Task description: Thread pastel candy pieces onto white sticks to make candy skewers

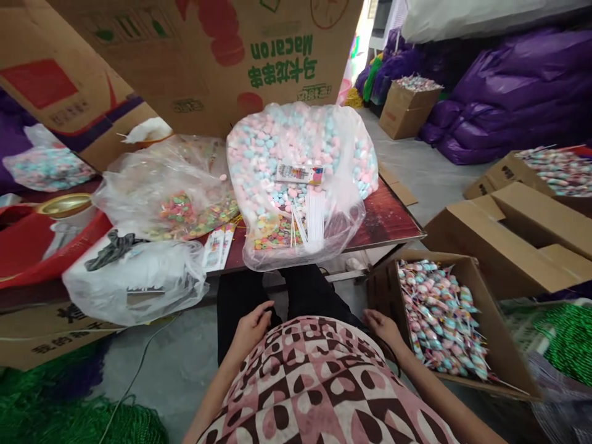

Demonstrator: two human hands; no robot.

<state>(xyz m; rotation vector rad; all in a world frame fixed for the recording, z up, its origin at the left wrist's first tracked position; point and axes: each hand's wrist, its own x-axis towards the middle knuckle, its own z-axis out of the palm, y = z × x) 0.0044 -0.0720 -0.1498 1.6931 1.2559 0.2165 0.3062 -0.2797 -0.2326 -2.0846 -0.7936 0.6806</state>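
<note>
My left hand lies loosely bent by my left thigh, fingers a little apart, with nothing visible in it. Beside my right thigh is my right hand, also loosely bent and seemingly empty, close to a cardboard box of wrapped candy skewers. In front of me on the dark red table sits a large clear bag of pink and blue candies. White sticks, ring-shaped gummies and a printed wrapper rest on that bag. Neither hand touches these.
To the left are a bag of gummies, printed wrappers, a clear plastic bag and a red tub. Big cartons rise behind. An opened carton and purple sacks stand right; green netting lies lower left.
</note>
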